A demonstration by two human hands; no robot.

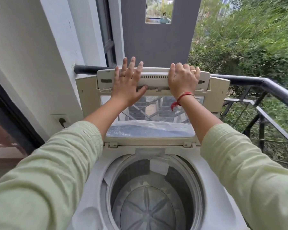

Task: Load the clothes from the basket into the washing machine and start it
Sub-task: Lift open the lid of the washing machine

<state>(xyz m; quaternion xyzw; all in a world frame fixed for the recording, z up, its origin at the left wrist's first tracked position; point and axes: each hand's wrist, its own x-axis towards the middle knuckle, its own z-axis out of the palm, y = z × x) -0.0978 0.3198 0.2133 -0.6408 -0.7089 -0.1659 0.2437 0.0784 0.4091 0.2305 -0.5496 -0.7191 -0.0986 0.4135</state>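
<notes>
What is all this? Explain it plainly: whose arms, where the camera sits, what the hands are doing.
There is one picture, from a camera worn on a person's head, looking forward and down. The arms in green sleeves are theirs. Below is a top-loading washing machine beside a dark railing. Its lid is folded up. The left hand presses flat against the lid; the right hand curls over its top edge. The drum shows no clothes. No laundry basket is in view.
</notes>
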